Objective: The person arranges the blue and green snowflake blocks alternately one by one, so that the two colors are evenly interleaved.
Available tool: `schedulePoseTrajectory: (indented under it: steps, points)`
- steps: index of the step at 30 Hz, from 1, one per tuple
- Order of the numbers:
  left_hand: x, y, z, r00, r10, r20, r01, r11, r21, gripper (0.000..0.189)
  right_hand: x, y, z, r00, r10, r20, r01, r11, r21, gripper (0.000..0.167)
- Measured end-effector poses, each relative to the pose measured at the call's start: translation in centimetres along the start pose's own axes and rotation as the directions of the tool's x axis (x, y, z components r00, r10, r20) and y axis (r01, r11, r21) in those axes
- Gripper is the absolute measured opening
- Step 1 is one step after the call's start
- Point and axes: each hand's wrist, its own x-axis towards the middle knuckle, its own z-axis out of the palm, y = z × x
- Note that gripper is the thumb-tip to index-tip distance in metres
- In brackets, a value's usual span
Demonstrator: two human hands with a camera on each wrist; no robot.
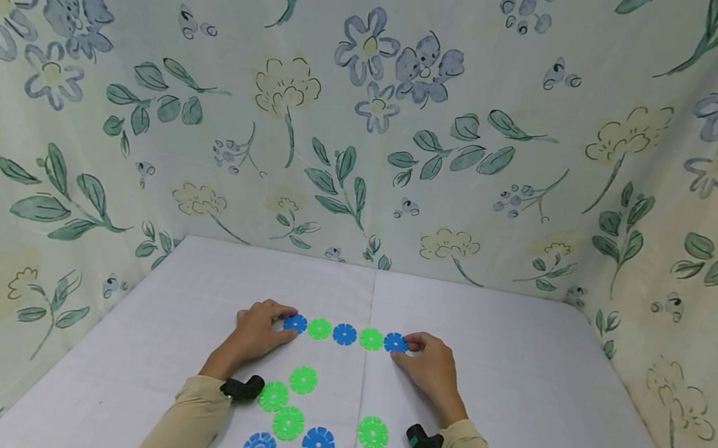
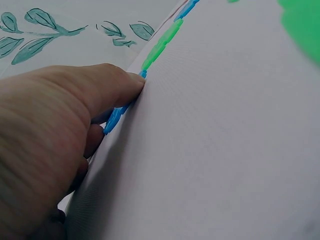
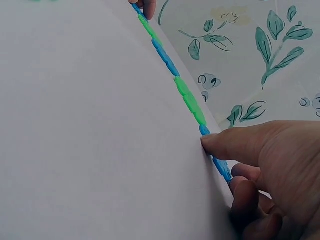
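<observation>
Notched plastic discs, blue and green in turn, form a straight row on the white table in the head view. My left hand pinches the blue disc at the row's left end. At the opposite end, my right hand holds another blue disc between thumb and fingers. Between them lie a green disc, a blue disc and a second green disc, edge to edge. Both wrist views show the row nearly edge-on, with each thumb on the near side and fingers partly hidden behind.
Nearer the body lie loose green discs and blue discs, one of them cut off by the bottom edge. A single green disc lies left of the right wrist. Behind the white table hangs a flowered cloth.
</observation>
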Motion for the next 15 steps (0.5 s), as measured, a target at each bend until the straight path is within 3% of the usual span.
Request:
schedulePoseTrajectory:
  steps: [15]
  points:
    - [0.15, -0.26, 0.29, 1.0, -0.002, -0.002, 0.002, 1.0, 0.008, 0.042, 0.0, 0.15, 0.12, 1.0, -0.01, 0.009, 0.011, 1.0, -0.01, 0.041]
